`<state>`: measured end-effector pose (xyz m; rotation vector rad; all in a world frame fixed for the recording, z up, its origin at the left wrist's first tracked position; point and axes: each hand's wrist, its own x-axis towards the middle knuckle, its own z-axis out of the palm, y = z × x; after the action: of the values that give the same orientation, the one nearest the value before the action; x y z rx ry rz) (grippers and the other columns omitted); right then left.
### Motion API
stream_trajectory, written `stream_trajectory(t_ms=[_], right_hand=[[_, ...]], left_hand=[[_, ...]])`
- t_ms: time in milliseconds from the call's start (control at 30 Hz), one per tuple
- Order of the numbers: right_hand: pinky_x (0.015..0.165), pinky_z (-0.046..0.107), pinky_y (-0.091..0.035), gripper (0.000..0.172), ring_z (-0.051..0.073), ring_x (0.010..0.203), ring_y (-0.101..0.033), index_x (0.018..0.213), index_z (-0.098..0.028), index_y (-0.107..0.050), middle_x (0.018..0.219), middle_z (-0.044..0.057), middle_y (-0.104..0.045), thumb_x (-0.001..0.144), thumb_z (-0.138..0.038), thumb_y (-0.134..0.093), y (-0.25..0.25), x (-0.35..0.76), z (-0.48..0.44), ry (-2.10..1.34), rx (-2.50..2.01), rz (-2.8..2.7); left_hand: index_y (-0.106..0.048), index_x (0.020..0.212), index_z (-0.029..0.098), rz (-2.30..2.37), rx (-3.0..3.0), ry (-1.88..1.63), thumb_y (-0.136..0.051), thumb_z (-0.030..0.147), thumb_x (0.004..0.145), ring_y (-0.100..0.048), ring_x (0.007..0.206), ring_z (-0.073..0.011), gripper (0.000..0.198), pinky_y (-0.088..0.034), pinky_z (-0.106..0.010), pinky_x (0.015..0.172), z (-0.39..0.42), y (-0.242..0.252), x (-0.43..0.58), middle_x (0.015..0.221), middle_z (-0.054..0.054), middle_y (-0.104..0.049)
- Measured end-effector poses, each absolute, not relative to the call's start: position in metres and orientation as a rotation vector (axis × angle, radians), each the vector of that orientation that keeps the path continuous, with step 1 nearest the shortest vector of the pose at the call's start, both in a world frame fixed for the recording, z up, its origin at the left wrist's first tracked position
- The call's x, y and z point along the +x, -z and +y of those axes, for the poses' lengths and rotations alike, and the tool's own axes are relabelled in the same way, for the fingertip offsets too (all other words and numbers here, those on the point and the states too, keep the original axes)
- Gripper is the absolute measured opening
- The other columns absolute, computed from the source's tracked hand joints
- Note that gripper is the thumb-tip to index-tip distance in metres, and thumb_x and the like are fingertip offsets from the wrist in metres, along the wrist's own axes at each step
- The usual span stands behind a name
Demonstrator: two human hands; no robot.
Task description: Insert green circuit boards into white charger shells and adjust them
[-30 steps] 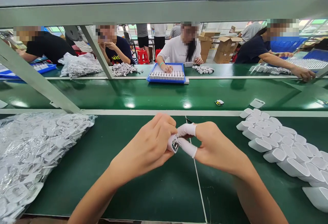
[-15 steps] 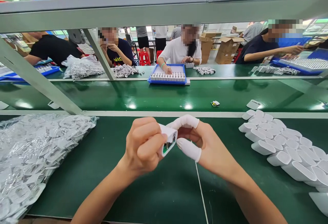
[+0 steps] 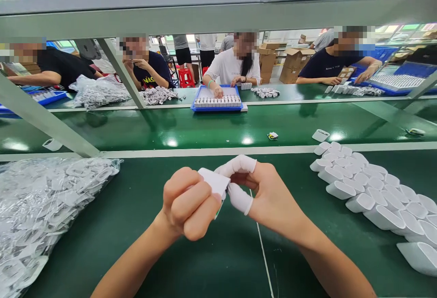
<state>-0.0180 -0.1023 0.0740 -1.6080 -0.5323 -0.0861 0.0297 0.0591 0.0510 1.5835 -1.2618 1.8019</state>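
Note:
My left hand is curled into a fist around a small white plastic charger housing, whose top face points up and away from me. My right hand meets it from the right; its thumb and forefinger wear white finger cots and pinch the housing's right end. Both hands hover above the green bench near its middle. What sits inside the housing is hidden by my fingers.
A clear bag of white plastic covers lies at the left. Rows of white housings lie at the right. Beyond a white rail runs a green conveyor with two stray parts. Several people work across it, one at a blue tray.
My left hand has rolled the housing so its open end turns away and its plain face shows. The right fingertips stayed on its end. The view shifted slightly right.

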Motion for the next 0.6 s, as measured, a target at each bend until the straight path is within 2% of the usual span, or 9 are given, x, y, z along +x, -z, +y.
stream_trajectory(t_ms=[100, 300, 467, 600], right_hand=[[0.075, 0.024, -0.056, 0.021, 0.013, 0.076, -0.065, 0.086, -0.016, -0.063, 0.082, -0.001, -0.066, 0.075, -0.002, -0.052, -0.0742, -0.0187, -0.1035, 0.093, -1.645, -0.544], [0.074, 0.025, -0.056, 0.021, 0.013, 0.075, -0.064, 0.089, -0.015, -0.064, 0.082, 0.000, -0.065, 0.075, -0.005, -0.052, -0.0743, -0.0199, -0.1026, 0.121, -1.685, -0.566], [0.067, 0.023, -0.054, 0.022, 0.012, 0.069, -0.062, 0.087, -0.013, -0.066, 0.078, 0.000, -0.067, 0.074, -0.005, -0.051, -0.0754, -0.0206, -0.1032, 0.166, -1.725, -0.570], [0.065, 0.020, -0.053, 0.020, 0.011, 0.066, -0.062, 0.084, -0.011, -0.067, 0.074, 0.001, -0.067, 0.075, -0.005, -0.051, -0.0747, -0.0204, -0.1039, 0.208, -1.737, -0.579]], left_hand=[[-0.041, 0.071, 0.022, -1.234, 1.618, -1.760, -0.064, -0.008, 0.064, -0.048, 0.065, -0.0121, 0.038, -0.044, -0.029, 0.052, 0.0590, -0.0505, 0.0262, 0.078, 0.002, -0.050], [-0.041, 0.071, 0.022, -1.232, 1.687, -1.709, -0.063, -0.005, 0.071, -0.050, 0.068, -0.0131, 0.035, -0.044, -0.028, 0.053, 0.0606, -0.0527, 0.0229, 0.078, 0.001, -0.051], [-0.043, 0.072, 0.021, -1.275, 1.674, -1.706, -0.061, -0.004, 0.073, -0.049, 0.066, -0.0127, 0.031, -0.042, -0.028, 0.051, 0.0609, -0.0536, 0.0225, 0.077, 0.001, -0.049], [-0.041, 0.072, 0.022, -1.216, 1.678, -1.646, -0.069, 0.004, 0.074, -0.049, 0.063, -0.0114, 0.033, -0.044, -0.028, 0.052, 0.0603, -0.0538, 0.0209, 0.077, 0.002, -0.049]])
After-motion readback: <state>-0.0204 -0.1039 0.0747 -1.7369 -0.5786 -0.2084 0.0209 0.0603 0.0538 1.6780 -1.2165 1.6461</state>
